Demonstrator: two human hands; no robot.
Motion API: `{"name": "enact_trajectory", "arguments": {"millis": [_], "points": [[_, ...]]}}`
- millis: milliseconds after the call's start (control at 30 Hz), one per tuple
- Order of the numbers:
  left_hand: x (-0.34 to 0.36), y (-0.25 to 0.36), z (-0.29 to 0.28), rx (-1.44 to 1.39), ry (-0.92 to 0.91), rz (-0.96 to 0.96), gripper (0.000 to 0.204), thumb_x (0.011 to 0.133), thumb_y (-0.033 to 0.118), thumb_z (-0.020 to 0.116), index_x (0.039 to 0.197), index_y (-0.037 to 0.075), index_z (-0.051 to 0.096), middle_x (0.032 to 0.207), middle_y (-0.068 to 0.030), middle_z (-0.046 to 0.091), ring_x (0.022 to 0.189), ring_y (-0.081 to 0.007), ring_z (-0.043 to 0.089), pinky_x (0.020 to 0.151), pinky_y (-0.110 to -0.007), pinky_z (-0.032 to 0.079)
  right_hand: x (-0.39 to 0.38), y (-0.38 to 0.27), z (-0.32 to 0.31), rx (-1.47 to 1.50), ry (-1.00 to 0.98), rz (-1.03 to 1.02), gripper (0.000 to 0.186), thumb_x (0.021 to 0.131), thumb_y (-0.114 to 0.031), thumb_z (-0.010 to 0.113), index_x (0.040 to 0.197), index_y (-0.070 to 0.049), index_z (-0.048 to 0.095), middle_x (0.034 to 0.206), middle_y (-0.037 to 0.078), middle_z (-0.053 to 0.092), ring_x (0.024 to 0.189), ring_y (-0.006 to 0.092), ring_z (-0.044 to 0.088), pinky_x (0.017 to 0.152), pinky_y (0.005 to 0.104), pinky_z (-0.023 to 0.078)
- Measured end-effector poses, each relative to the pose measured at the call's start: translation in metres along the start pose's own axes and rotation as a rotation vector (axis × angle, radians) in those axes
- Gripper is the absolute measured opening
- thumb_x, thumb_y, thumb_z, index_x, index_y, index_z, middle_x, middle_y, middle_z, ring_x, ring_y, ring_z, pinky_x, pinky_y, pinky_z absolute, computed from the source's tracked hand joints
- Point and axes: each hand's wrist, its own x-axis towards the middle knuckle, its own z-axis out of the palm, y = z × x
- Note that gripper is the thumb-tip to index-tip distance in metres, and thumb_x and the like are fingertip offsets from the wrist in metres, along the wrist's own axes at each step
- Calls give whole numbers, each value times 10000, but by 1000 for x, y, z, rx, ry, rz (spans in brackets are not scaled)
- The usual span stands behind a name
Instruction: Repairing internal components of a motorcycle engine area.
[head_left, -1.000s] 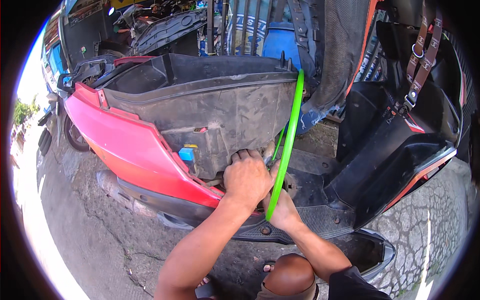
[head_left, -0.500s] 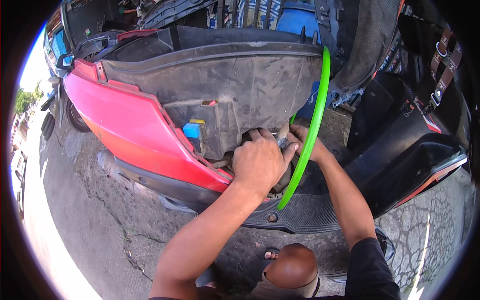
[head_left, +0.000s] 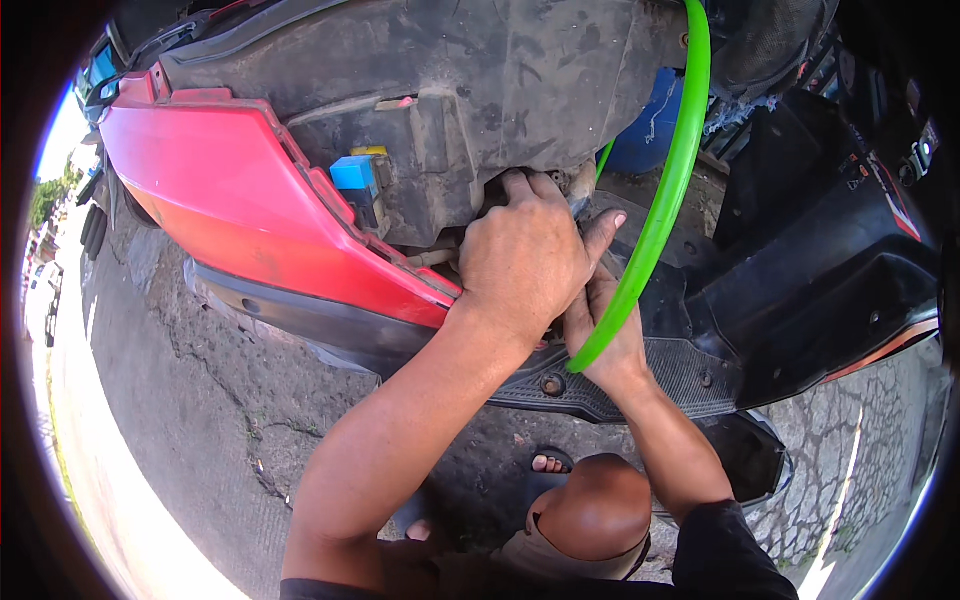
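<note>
Under the black underseat compartment (head_left: 400, 80) of a scooter, my left hand (head_left: 525, 250) reaches into a gap. Its fingers are bent with their tips hidden inside, and its thumb points away to the right. What it grips cannot be made out. Below and to its right, my right hand (head_left: 612, 325) goes up into the same gap, its fingertips hidden behind the left hand. A bright green hose (head_left: 678, 165) arcs down in front of the right hand. A worn, pale pipe-like part (head_left: 581, 185) shows just beyond the left thumb.
A red side panel (head_left: 220, 180) runs along the left, near a blue block (head_left: 352, 172) set in the compartment. To the right lie the ribbed black footboard (head_left: 700, 385) and black front bodywork (head_left: 800, 270). A blue container (head_left: 650, 125) stands behind the hose.
My right hand has moved down and nearer, from beside the pale part to below my left hand. The left hand stays in the gap. The view has shifted, so the scooter sits higher.
</note>
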Motion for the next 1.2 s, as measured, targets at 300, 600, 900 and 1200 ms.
{"name": "enact_trajectory", "arguments": {"millis": [300,600,900,1200], "points": [[-2,5,-4,70,-30,6,687,874,572,583,965,-108,616,872,-203,631,651,-263,708,529,-321,578,120,57,-52,-60,-216,-322,287,836,-133,588,1058,45,627,944,220,689,906,279,684,817,377,504],[2,1,-10,68,-160,-72,703,887,556,574,1081,-120,600,944,-228,655,731,-277,717,628,-344,590,105,51,-44,-111,-273,-253,215,793,-103,608,963,28,625,884,191,674,856,335,666,781,407,504],[6,3,-6,-38,-146,-81,690,895,548,561,997,-132,606,908,-263,643,723,-340,712,600,-396,591,78,30,-46,-387,-190,-111,301,843,-227,616,1009,23,595,874,296,643,858,481,625,734,506,498],[-4,0,-5,-114,-64,-27,695,880,544,595,997,-140,557,956,-289,612,656,-353,702,528,-373,585,33,10,-26,-134,111,-97,236,953,-196,506,898,2,620,690,219,630,624,325,653,570,394,472]]}}
